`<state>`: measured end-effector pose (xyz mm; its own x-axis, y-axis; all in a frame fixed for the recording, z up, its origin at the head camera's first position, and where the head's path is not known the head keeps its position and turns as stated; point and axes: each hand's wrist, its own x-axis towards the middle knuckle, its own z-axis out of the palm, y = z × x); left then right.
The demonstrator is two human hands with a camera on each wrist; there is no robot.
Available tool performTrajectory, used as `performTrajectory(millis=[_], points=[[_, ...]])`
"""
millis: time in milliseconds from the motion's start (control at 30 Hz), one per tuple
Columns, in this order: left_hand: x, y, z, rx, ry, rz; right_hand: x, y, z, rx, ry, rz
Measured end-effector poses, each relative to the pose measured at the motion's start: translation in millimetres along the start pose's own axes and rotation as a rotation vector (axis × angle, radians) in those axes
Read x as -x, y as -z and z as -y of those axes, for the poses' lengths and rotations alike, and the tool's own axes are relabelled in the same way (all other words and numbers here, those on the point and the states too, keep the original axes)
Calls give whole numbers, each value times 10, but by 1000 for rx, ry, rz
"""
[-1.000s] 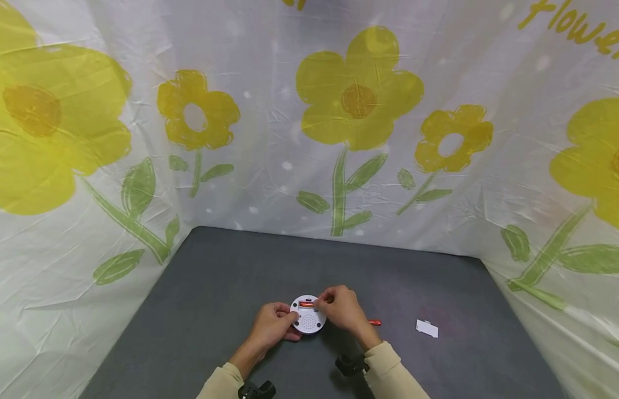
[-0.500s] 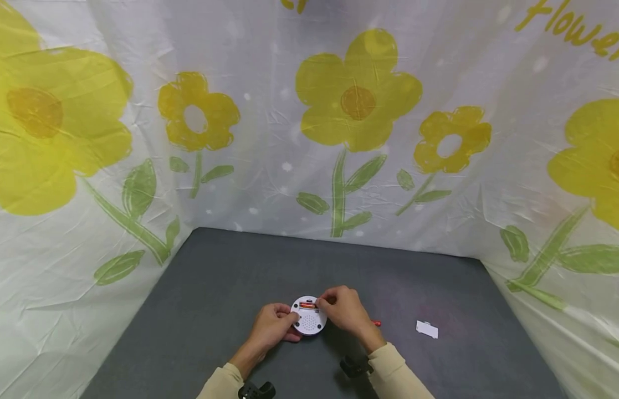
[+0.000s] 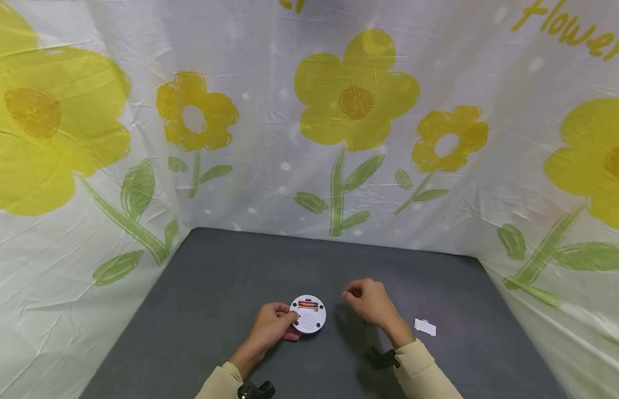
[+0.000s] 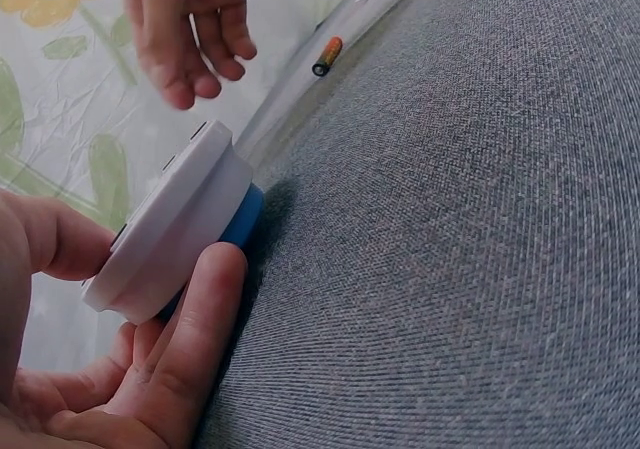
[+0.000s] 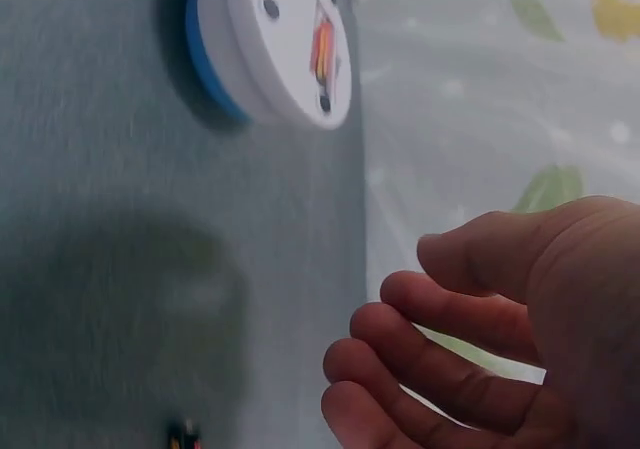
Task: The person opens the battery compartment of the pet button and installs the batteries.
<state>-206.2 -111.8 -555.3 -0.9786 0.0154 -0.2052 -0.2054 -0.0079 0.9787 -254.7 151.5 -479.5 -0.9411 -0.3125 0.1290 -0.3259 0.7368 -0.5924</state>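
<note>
My left hand [image 3: 272, 323] pinches the rim of a round white battery-powered device [image 3: 309, 322], thumb on top and fingers beneath. Its perforated face and battery compartment are turned up, with a red battery [image 3: 307, 304] lying in the compartment. A blue part [image 4: 245, 217] shows on its underside in the left wrist view. To the right of the device, above the table, my right hand [image 3: 373, 302] has loosely curled fingers with nothing between them. A loose battery [image 4: 328, 56] lies on the table near that hand; in the head view the hand mostly covers it.
A small white battery cover [image 3: 425, 327] lies on the dark grey cloth-covered table [image 3: 249, 266] at the right. A white curtain [image 3: 269, 183] printed with yellow flowers stands around the table's back and sides.
My right hand has left the battery compartment and moved right, over the loose battery. The left hand and the device stay in nearly the same place.
</note>
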Motion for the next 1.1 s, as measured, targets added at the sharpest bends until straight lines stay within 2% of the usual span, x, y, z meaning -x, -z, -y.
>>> performTrajectory(millis=[300,500,767,900,1000,1100], points=[[7,2,-6,-4,-6,4,141,236,-176,77,-35,27],[15,3,-15,-7,-2,2,235,339,-283,128,21,49],[18,15,-39,-4,-9,0,291,305,-452,179,91,78],[14,12,-30,-7,-5,-2,298,246,-523,243,176,84],[16,5,-25,-8,-1,1,312,186,-598,303,277,46],[15,0,-16,-9,-1,1,334,136,-650,324,328,17]])
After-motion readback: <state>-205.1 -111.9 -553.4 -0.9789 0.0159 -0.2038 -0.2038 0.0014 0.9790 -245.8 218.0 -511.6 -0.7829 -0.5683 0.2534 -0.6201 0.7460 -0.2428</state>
